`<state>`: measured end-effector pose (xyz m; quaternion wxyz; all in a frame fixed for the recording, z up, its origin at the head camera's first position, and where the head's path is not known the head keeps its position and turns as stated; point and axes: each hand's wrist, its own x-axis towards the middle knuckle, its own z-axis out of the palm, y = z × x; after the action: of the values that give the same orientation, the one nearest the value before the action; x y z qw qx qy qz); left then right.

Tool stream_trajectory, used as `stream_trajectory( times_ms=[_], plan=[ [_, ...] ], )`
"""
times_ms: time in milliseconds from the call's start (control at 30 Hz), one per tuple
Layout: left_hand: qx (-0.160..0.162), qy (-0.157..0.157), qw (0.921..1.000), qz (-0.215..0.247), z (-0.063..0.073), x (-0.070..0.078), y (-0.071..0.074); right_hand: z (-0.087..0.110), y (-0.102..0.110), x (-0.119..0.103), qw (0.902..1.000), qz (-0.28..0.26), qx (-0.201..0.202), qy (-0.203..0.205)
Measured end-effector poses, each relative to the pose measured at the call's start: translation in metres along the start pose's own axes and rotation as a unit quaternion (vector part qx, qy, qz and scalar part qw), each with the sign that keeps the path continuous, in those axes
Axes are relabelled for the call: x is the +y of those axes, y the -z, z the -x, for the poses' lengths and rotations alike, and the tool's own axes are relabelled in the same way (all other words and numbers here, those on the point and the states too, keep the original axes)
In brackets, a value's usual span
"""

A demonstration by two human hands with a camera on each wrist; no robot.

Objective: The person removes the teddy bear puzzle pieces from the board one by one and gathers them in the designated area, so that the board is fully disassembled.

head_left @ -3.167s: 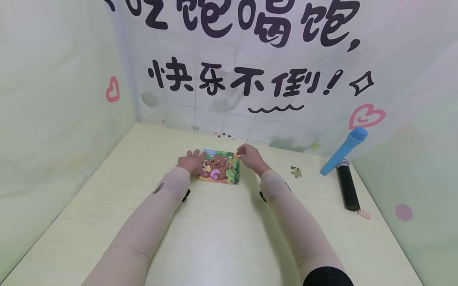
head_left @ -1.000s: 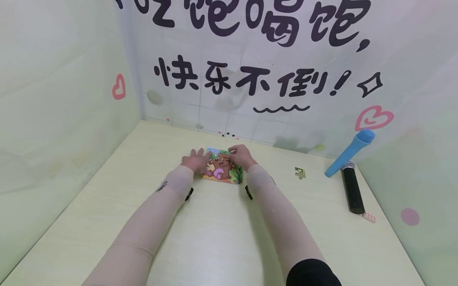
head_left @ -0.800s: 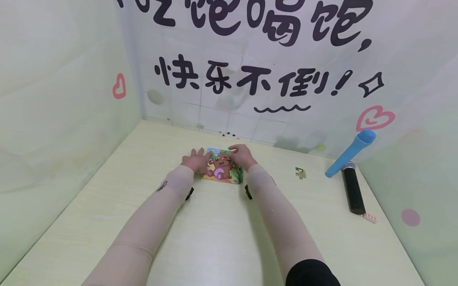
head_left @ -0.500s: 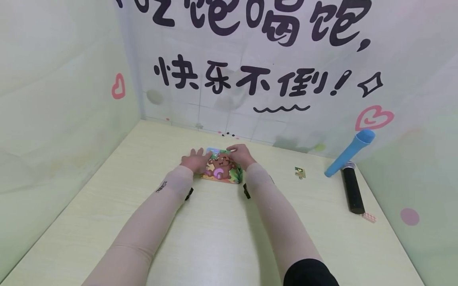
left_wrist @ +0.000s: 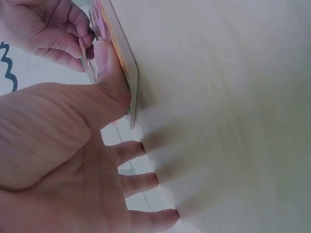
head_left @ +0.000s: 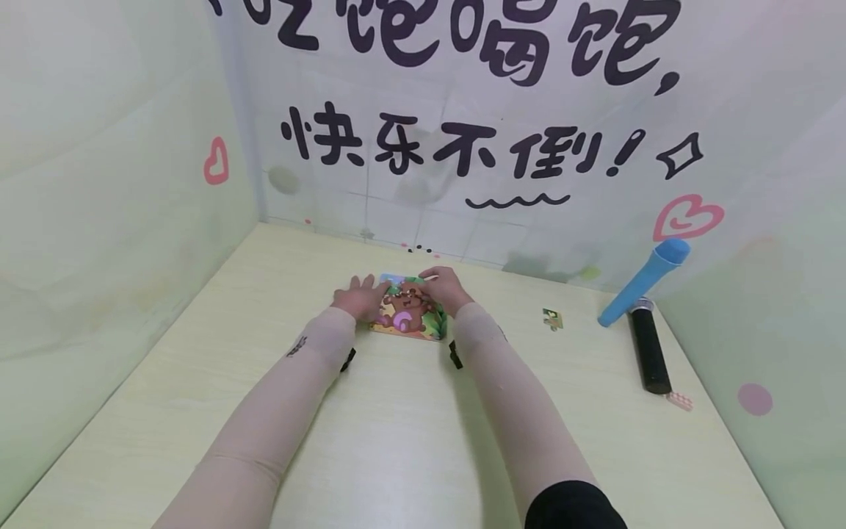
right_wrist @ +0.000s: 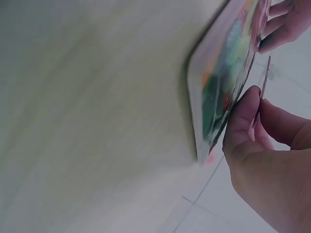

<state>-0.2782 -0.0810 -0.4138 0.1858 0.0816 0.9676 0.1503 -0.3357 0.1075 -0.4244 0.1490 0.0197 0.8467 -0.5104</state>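
A jigsaw puzzle [head_left: 411, 328] with a brown bear on a colourful ground lies flat near the back of the table. At its left edge is my left hand [head_left: 358, 301], the thumb resting on the puzzle and the other fingers spread with their tips on the tabletop. My right hand [head_left: 448, 291] is over the puzzle's upper right part. In the right wrist view, its thumb and fingers pinch a thin puzzle piece [right_wrist: 265, 80], seen edge-on and tilted above the puzzle. The same piece shows edge-on in the left wrist view; its picture is hidden.
One loose puzzle piece [head_left: 552, 318] lies to the right on the table [head_left: 396, 441]. Farther right, a blue flared tube [head_left: 634, 292] leans by a black microphone [head_left: 650, 351], with a small pink checked item [head_left: 679, 400] beside it. Printed cloth walls [head_left: 119, 184] enclose the table.
My right hand has moved left, from the puzzle's upper right corner to over its upper part. My left hand has stayed at the left edge. The last second shows hardly any motion.
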Motion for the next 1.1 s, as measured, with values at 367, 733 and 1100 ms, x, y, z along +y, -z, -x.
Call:
stream_trajectory(
  times_ms=[367,733,1100],
  plan=[
    [-0.001,0.002,1.0000,0.008,-0.002,-0.004,-0.003,-0.002,0.007,0.003,0.9993,-0.036,0.012,0.004],
    [-0.008,0.011,0.9999,0.008,-0.002,-0.002,-0.003,0.001,0.027,0.013,0.9982,-0.052,0.028,0.001],
    [-0.006,0.009,0.9999,0.011,0.001,0.000,-0.002,0.002,0.047,0.014,0.9979,-0.049,0.040,-0.017]
  ],
)
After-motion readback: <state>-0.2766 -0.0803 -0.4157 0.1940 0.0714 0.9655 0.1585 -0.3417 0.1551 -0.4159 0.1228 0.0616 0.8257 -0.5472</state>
